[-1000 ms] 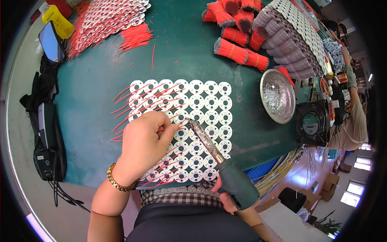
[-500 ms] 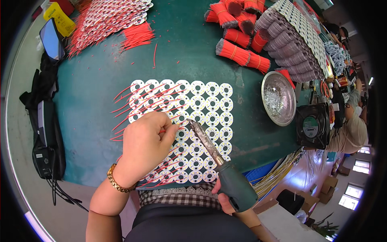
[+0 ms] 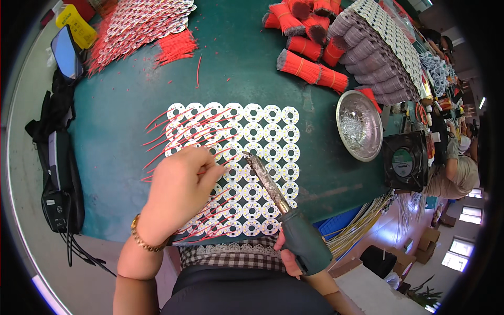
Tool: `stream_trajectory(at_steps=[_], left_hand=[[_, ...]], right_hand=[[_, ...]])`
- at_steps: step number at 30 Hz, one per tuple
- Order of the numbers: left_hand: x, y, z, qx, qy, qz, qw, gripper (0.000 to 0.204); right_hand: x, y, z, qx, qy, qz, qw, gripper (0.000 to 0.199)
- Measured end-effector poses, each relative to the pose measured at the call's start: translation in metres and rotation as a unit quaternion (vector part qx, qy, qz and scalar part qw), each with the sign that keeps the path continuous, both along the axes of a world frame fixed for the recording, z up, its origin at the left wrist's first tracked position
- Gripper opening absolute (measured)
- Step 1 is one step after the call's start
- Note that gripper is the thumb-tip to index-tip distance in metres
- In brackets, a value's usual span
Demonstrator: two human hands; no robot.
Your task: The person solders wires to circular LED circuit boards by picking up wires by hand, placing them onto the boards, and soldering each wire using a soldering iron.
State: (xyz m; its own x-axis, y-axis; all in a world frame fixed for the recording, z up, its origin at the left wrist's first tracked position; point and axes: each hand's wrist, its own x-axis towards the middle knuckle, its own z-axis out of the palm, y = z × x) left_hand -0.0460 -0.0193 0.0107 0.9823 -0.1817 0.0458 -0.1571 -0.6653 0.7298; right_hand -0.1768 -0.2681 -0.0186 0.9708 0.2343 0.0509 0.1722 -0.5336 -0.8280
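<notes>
"What's the soldering iron (image 3: 287, 211) like?"
"Matt dark-green plastic on the handle (image 3: 307, 241) — rough, crusted metal along the barrel (image 3: 268, 184)."
"And the bowl (image 3: 373, 126)?"
"Smooth, shiny metal."
"The bracelet (image 3: 140, 241)?"
"Glossy, gold-toned metal links."
"The tabletop (image 3: 121, 131)?"
"Green, smooth, with a faint sheen — scuffed in places."

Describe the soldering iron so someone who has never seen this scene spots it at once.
On the green table, find the grid of white discs nearest the person. At its lower right, the right hand holds the iron by its dark green handle. Unlike the flat discs, it is long and thick, with a stained metal shaft.
</notes>
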Motion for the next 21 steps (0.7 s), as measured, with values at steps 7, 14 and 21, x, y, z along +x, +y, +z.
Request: stream_trajectory(at_steps=[7, 14, 21], left_hand=[[-0.029, -0.003, 0.016, -0.141, 0.058, 0.105, 0.983, 0.014], [-0.030, -0.020, -0.022, -0.061, -0.031, 0.151, 0.986, 0.018], [-0.029, -0.021, -0.020, -0.020, -0.018, 0.120, 0.992, 0.017]], right_hand=[[-0.006, 0.006, -0.002, 0.115, 0.064, -0.090, 0.987, 0.009], [-0.006, -0.001, -0.003, 0.097, 0.178, -0.039, 0.979, 0.016], [-0.032, -0.004, -0.012, 0.087, 0.156, -0.060, 0.982, 0.025]])
